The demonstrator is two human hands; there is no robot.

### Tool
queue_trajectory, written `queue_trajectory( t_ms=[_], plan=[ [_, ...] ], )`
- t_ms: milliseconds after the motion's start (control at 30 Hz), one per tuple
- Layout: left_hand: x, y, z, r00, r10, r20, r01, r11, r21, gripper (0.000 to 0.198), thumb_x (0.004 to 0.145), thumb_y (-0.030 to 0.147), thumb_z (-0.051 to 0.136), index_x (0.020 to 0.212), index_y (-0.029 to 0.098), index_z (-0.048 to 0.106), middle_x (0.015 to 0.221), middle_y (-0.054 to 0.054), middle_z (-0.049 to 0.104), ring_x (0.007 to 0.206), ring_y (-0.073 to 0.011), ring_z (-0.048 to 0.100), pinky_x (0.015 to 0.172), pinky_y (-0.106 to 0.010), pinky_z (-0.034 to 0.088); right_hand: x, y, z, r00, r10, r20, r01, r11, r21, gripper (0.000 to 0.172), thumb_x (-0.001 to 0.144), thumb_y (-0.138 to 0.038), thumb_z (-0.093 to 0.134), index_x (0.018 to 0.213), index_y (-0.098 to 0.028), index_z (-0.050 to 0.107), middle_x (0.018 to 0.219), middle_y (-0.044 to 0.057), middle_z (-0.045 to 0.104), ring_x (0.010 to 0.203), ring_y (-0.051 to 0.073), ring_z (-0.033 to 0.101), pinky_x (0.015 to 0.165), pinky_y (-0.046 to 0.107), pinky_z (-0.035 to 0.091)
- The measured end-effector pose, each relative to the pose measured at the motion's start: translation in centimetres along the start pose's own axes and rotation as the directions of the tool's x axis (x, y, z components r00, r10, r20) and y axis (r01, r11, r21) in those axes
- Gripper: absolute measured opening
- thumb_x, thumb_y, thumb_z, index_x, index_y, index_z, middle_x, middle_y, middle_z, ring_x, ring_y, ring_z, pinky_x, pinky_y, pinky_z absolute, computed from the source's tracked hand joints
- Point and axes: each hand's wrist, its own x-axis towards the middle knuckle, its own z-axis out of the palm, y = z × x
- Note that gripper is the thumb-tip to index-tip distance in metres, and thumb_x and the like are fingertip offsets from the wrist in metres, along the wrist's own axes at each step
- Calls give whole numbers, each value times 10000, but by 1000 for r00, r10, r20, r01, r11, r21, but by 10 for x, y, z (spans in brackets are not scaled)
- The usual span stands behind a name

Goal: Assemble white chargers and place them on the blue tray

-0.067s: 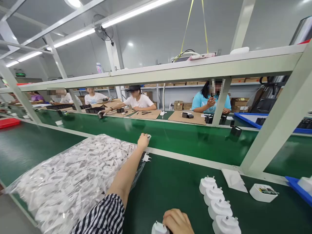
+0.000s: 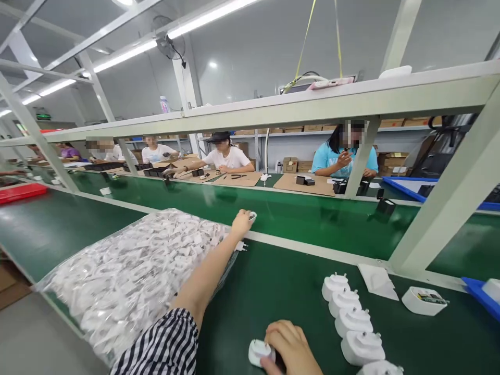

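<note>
While lights (image 2: 213, 18) glow overhead, a green worktop (image 2: 285, 284) bears plugs (image 2: 362, 348).

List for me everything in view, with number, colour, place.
bench: one, green, foreground
parts bag: one, clear and white, left
plugs in row: five, white, right
loose plug: one, white, beside bag
open case: one, white, right
sheet: one, white, by case
belt: one, green, beyond bench
red tray: one, red, left
blue trays: two, blue, right
people: five or more, white, blue, purple tops, beyond belt
boxes: several, black, beyond belt
cartons: several, brown, background
shelf: one, pale, overhead
bottle: one, pale, on shelf
fan: one, grey, above
lights: several, white, ceiling
left hand: one, striped sleeve, holding white piece
right hand: one, bottom, holding white plug
</note>
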Motion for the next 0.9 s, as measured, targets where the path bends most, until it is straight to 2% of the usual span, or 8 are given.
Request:
queue_trajectory(
  t_ms=[100,200,267,333,467,533,633,900],
  plan=[
    [-34,32,1,985,136,103,-131,990,-57,352,707,145,434,1059,152,430,1009,-53,436,909,-138,459,826,-204,329,0,-5,-14,992,93,-89,-81,989,126,76,731,-234,443,795,-213,478,849,6,543,819,125,496,709,246,383],
    [-80,48,-4,937,261,234,-234,963,-137,362,656,154,495,1018,166,472,957,-33,463,864,-136,479,811,-207,349,-1,-2,-21,921,261,-289,-195,951,239,157,773,-268,361,874,-187,450,917,58,508,872,146,471,740,271,380],
    [-114,50,-12,900,316,300,-258,941,-219,353,637,157,512,990,168,494,922,-33,479,846,-142,483,790,-225,367,-1,1,-24,871,341,-354,-241,924,297,190,780,-279,332,908,-179,430,941,74,489,879,153,463,729,277,388],
    [-144,47,-22,877,341,337,-229,916,-329,337,632,166,521,968,177,507,908,-27,494,821,-135,489,761,-227,383,0,1,-27,858,375,-351,-259,906,335,202,781,-280,318,922,-176,417,941,75,485,866,152,466,715,275,395],
    [-191,43,-31,888,277,367,-43,845,-534,325,637,191,523,962,198,500,945,5,530,794,-112,502,683,-196,411,2,-5,-27,904,352,-243,-264,906,332,196,770,-274,322,910,-181,424,935,61,490,849,151,474,730,282,388],
    [-204,43,-29,913,204,353,41,816,-577,358,640,207,524,995,203,476,968,16,536,797,-107,505,684,-194,415,2,-10,-26,924,339,-175,-273,908,317,183,766,-273,327,889,-188,433,901,46,502,808,146,487,708,276,394],
    [-213,44,-23,932,149,330,80,805,-587,407,631,223,539,1029,220,453,994,28,535,790,-104,508,711,-201,412,2,-14,-25,943,319,-99,-277,913,301,166,765,-269,325,865,-200,437,847,28,514,761,139,497,673,264,402],
    [-214,44,-24,941,193,276,3,815,-580,324,668,259,514,990,234,487,986,38,550,856,-116,501,760,-213,394,3,-17,-32,950,311,6,-306,930,204,169,753,-253,344,874,-214,455,867,8,548,779,141,519,675,276,417]
  ],
)
